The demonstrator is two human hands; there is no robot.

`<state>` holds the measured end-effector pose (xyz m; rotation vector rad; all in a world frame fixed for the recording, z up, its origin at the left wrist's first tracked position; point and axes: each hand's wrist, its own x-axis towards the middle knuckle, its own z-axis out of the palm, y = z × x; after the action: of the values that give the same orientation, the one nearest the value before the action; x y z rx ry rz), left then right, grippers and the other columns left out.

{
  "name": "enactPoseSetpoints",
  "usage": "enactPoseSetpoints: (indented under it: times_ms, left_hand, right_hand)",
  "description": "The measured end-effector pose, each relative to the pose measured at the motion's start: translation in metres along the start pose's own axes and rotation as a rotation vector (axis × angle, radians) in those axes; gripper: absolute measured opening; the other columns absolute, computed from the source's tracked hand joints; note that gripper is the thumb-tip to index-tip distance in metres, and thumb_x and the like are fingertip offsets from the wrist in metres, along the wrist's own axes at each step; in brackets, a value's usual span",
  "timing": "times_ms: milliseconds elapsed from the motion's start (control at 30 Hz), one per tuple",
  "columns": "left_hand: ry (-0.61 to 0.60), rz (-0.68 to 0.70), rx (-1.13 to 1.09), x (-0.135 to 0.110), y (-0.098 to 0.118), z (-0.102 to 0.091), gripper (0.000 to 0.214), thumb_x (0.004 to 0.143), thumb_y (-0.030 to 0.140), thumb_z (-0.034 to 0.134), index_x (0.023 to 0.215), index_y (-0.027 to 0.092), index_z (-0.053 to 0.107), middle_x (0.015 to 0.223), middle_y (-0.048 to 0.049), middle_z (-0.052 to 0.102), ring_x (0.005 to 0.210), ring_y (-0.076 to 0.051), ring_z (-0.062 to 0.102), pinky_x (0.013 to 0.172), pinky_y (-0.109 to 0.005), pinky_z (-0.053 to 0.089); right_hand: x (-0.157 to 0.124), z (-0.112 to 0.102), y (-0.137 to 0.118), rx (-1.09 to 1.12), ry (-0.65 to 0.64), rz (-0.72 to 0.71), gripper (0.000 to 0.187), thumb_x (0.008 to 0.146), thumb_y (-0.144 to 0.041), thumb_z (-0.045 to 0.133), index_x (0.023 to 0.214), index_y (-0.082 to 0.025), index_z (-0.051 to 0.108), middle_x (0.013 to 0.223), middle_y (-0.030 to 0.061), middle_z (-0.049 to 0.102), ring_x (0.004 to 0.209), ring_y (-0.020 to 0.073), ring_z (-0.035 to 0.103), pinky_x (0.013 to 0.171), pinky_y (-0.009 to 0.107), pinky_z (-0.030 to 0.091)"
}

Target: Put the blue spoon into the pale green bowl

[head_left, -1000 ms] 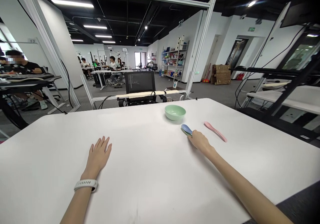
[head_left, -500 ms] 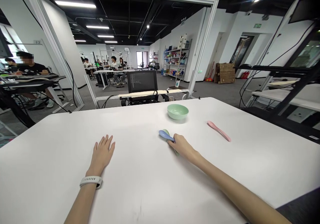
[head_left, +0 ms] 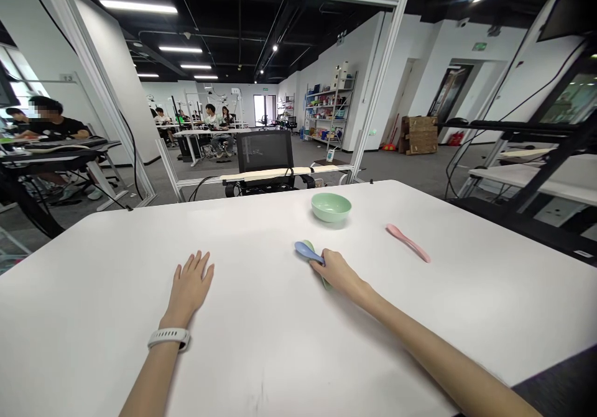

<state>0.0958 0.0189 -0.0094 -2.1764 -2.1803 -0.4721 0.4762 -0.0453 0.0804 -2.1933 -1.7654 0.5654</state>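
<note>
From the head view, the right hand (head_left: pixel 338 274) is curled closed around a blue plastic spoon (head_left: pixel 306 251) and a green plastic spoon (head_left: pixel 326 284) on the white tabletop (head_left: pixel 93 280), with a mint-green bowl (head_left: pixel 331 207) just ahead, a pink plastic spoon (head_left: pixel 408 243) to the right, and the left hand (head_left: pixel 189 289) lying open, fingers spread, holding nothing.

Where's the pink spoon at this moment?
In the head view, the pink spoon lies toward the right of the white table, right of the green bowl and the person's right hand, touching neither.
</note>
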Motion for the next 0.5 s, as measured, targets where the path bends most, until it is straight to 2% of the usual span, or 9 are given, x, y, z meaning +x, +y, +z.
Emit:
enactPoseSetpoints:
  times_ms: [233, 500]
  left_hand:
    - [-0.033, -0.01, -0.001, 0.0001, 0.0012, -0.0028, 0.069, 0.11, 0.043, 0.026, 0.168, 0.015, 0.052, 0.18, -0.0153, 0.044, 0.17, -0.03, 0.037, 0.14, -0.058, 0.026]
    - [-0.005, -0.004, 0.005, -0.0007, 0.0002, -0.0001, 0.066, 0.111, 0.043, 0.029, 0.167, 0.02, 0.054, 0.179, -0.0139, 0.047, 0.169, -0.03, 0.04, 0.139, -0.057, 0.028]
  right_hand:
    - [0.0016, -0.0004, 0.0017, 0.003, 0.002, -0.011, 0.021, 0.11, -0.032, 0.06, 0.093, -0.02, 0.064, 0.099, 0.0123, 0.076, 0.082, 0.0208, 0.07, 0.064, 0.029, 0.038]
    - [0.0011, 0.0003, 0.0056, 0.087, 0.005, -0.003, 0.022, 0.11, -0.04, 0.063, 0.098, -0.022, 0.058, 0.102, 0.0111, 0.075, 0.082, 0.0196, 0.069, 0.065, 0.027, 0.041]
